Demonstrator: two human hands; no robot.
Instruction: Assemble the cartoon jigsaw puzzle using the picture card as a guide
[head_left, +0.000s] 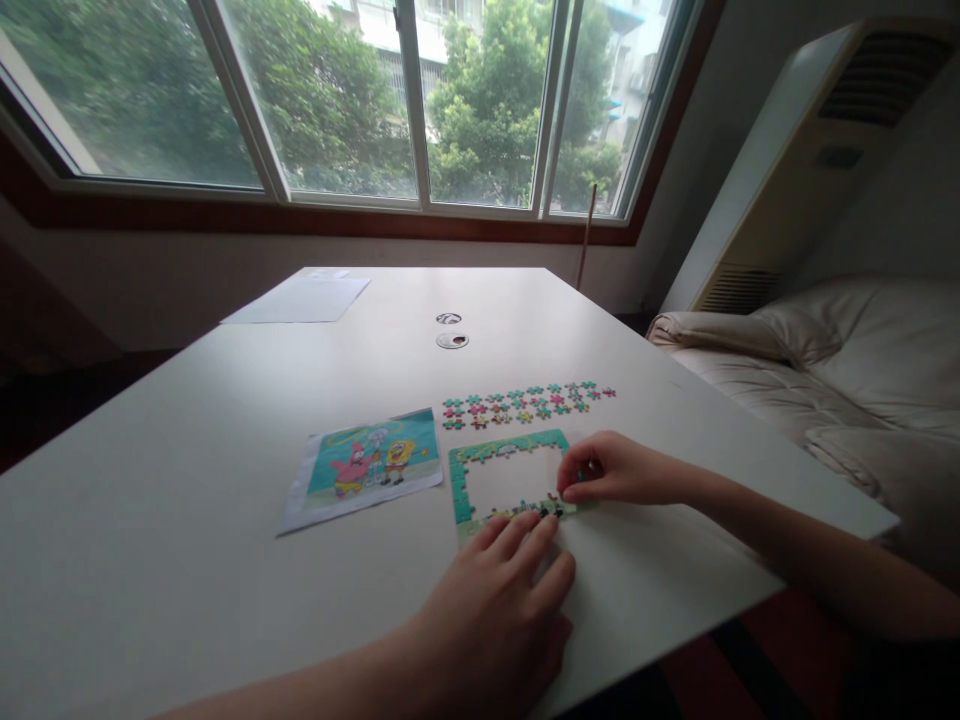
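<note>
A partly assembled jigsaw puzzle [459, 490] lies before me, its border joined around a bare middle. My left hand [510, 590] rests with fingers stretched over the puzzle's lower edge, holding nothing. At the right border, my right hand [611, 470] is closed in a pinch, its fingertips touching the puzzle; what is between them is hidden. Loose puzzle pieces [517, 405] in green, pink and yellow lie in rows just beyond the puzzle. To the left, a printed reference picture [379, 460] shows cartoon figures on a slightly creased sheet.
Two round items [452, 341] lie farther back on the white table [187, 480]. White papers [300, 298] cover part of the far left corner. Beyond the table's right edge stands a light leather sofa [885, 360], and windows [480, 110] line the back wall.
</note>
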